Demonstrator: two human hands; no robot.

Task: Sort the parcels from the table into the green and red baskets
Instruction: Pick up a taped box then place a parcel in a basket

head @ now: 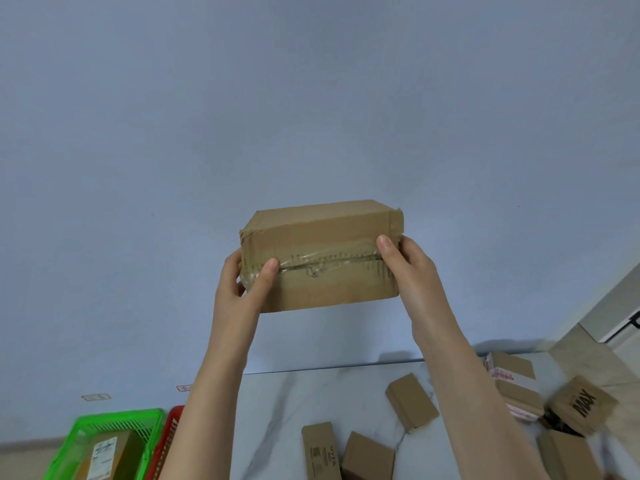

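I hold a brown cardboard parcel (322,254), sealed with clear tape, up in front of the wall, well above the table. My left hand (242,282) grips its left end, thumb across the front. My right hand (408,271) grips its right end the same way. The green basket (83,424) stands at the bottom left with one labelled parcel (107,455) inside. Right beside it is the red basket (169,434), mostly hidden behind my left forearm. Several more cardboard parcels (412,401) lie on the white marble table (311,393).
A box printed MAX (585,405) and other boxes crowd the table's right side. The table's far edge meets a plain blue-grey wall. Both baskets stand to the left of the table. A doorway corner shows at the far right.
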